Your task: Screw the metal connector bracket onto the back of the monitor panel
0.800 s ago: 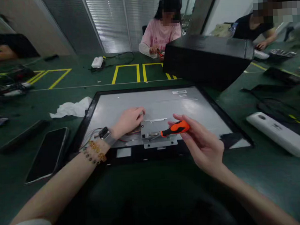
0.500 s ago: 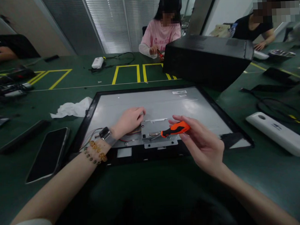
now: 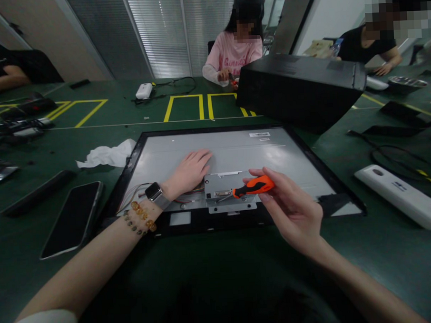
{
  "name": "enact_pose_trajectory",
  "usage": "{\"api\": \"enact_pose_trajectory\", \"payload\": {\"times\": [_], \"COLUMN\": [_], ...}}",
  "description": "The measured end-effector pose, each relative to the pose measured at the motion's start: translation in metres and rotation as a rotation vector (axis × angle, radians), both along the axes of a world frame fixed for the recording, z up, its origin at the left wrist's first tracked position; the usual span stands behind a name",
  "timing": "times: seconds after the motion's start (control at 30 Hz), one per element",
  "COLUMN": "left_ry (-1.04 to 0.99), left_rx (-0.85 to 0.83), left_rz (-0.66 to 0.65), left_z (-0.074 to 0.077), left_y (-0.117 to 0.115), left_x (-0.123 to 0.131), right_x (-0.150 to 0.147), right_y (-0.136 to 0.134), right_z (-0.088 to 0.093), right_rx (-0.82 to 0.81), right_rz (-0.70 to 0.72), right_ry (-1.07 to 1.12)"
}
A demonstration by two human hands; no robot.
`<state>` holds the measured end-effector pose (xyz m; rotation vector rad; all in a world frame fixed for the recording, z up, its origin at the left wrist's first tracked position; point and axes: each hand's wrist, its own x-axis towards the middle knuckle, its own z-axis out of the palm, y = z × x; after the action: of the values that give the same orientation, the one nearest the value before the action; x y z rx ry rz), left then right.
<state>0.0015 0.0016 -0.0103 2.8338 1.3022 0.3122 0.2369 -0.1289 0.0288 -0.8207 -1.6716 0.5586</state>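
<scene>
A monitor panel (image 3: 229, 146) with a grey metal back and black frame lies flat before me. At its near edge sits a small metal box (image 3: 216, 183) with a port on its front face. My right hand (image 3: 292, 208) grips the orange and black handle of a screwdriver (image 3: 254, 186); its shaft points left at the box, beside the port. Whether the tip touches the box I cannot tell. My left hand (image 3: 190, 171) lies on the panel just left of the box, fingers stretched out, holding nothing. Thin wires (image 3: 183, 198) run beneath that hand.
A phone (image 3: 72, 219) and a crumpled tissue (image 3: 108, 154) lie to the left. Behind the panel's right side stands a large black casing (image 3: 298, 89). A long white device (image 3: 399, 196) and a black cable (image 3: 379, 152) lie at right. Co-workers sit across the table.
My left hand's fingers have opened out from a curled pose and now lie flatter on the panel. The right hand and screwdriver stay nearly in place; the view has shifted slightly.
</scene>
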Motion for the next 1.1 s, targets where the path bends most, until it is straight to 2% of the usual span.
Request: {"api": "enact_pose_trajectory", "payload": {"times": [0.27,0.53,0.77,0.97,1.1], "left_ry": [0.036,0.03,0.027,0.025,0.024], "left_rx": [-0.022,-0.009,-0.021,-0.028,-0.023], "left_rz": [-0.013,0.005,0.007,0.011,0.004], "left_z": [-0.0068,-0.0061,-0.0051,-0.0033,-0.0045], "left_y": [0.0064,0.0054,0.0052,0.0029,0.0037], "left_x": [-0.0021,-0.0008,-0.0007,0.0,-0.0003], "right_x": [0.0007,0.0021,0.0022,0.0054,0.0044], "right_y": [0.0001,0.0017,0.0019,0.0032,0.0021], "right_z": [-0.0005,-0.0029,0.0014,-0.0001,0.0009], "right_rx": [-0.003,0.031,0.038,0.043,0.021], "right_rz": [0.005,-0.037,0.007,-0.041,0.005], "right_ry": [-0.037,-0.037,-0.058,-0.077,-0.08]}}
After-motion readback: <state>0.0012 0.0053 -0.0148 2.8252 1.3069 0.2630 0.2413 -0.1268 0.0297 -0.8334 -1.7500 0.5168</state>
